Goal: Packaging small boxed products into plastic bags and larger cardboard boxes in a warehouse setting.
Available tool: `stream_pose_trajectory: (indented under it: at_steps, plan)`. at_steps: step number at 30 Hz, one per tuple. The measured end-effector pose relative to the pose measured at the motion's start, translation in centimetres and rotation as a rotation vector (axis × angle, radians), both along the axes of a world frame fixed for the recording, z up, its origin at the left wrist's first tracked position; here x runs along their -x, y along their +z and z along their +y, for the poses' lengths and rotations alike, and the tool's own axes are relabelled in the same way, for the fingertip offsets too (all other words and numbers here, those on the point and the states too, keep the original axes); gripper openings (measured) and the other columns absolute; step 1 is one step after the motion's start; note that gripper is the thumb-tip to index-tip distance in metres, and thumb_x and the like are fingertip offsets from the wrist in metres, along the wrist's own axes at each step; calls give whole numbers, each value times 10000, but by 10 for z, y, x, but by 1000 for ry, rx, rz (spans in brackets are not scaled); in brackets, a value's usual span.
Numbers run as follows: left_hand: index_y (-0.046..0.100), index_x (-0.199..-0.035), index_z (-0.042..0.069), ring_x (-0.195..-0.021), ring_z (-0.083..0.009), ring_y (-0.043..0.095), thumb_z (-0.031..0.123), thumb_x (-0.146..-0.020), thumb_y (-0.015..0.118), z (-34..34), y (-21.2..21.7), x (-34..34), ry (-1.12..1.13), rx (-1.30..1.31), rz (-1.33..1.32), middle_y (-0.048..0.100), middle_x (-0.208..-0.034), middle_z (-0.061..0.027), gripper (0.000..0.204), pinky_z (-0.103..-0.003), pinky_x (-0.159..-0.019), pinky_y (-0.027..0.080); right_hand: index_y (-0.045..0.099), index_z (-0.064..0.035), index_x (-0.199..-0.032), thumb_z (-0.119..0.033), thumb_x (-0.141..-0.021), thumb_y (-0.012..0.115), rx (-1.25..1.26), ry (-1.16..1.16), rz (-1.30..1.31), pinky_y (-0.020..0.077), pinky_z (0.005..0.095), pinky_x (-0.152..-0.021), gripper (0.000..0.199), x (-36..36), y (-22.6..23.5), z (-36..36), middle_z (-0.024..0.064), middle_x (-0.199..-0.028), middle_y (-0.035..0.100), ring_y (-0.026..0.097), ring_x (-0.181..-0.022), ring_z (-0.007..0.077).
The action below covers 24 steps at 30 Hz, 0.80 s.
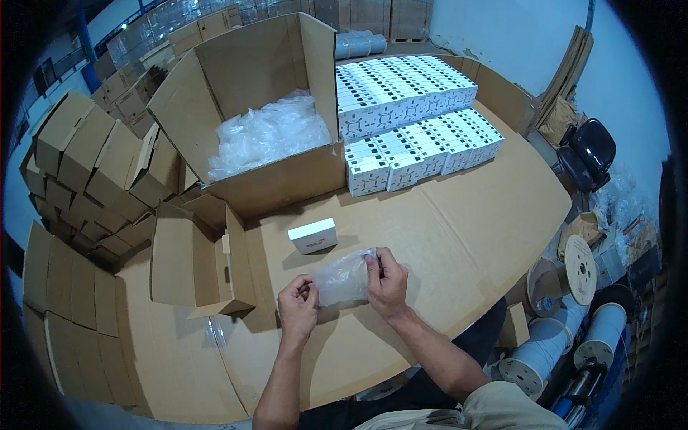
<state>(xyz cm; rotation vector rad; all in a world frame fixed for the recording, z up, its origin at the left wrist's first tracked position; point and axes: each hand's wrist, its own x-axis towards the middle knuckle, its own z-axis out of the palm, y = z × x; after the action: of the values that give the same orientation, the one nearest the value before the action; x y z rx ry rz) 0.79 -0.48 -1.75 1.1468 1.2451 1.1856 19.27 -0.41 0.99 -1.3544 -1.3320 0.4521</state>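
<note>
Clear bags (269,136) in the big open carton (244,79); small carton (190,261).

We see a dim, bluish scene under soft overhead light. The white wall (516,36) at the top right is brightest, and the plastic bags (265,136) give a mild sheen. Short soft shadows lie beside the small white box (312,235) on the bench (466,215). Edges bend and darken to black at the rim; detail is slightly soft

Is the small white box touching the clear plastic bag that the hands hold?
Apart. The head view shows bare cardboard between the small white box and the clear plastic bag.
</note>
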Motion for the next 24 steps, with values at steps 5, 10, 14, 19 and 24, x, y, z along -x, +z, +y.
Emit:
stream_pose_trajectory:
  at_steps: [5,10,14,19,24]
  plan:
    - [654,-1068,-7,-758,-59,585,170,-1027,599,0,11,0,66,57,-183,649,-891,-20,190,-215,-673,481,601,-14,-937,-152,-1027,557,59,-89,48,469,419,-524,171,-2,-6,4,189,-662,591,647,-567,326]
    - [625,-1116,-6,-838,-73,588,188,-1029,605,-6,26,-9,92,-172,-300,646,-952,-32,213,-222,-743,470,594,-15,-909,-132,-1010,585,-14,-13,2,449,372,-509,155,5,-4,1,144,-623,550,573,-525,237]
    - [605,-1129,2,-879,-83,575,165,-1011,633,-5,19,-1,-26,-61,-65,641,-986,-26,203,-229,-801,464,586,-12,-885,-108,-962,668,-12,129,-31,432,321,-503,148,6,0,-1,94,-597,526,512,-504,143]
    - [589,-1183,3,-879,-84,573,170,-994,667,3,2,10,92,-53,-254,644,-1003,-28,264,-248,-808,477,578,-3,-852,-101,-938,701,10,250,-21,423,313,-501,179,5,1,-2,82,-595,520,502,-510,130]
    - [589,-1035,22,-849,-88,573,192,-1031,613,0,16,-5,84,-2,-129,632,-924,-6,172,-260,-771,485,602,13,-880,-129,-951,683,47,279,-21,454,361,-555,178,2,-1,-1,150,-668,566,553,-561,218]
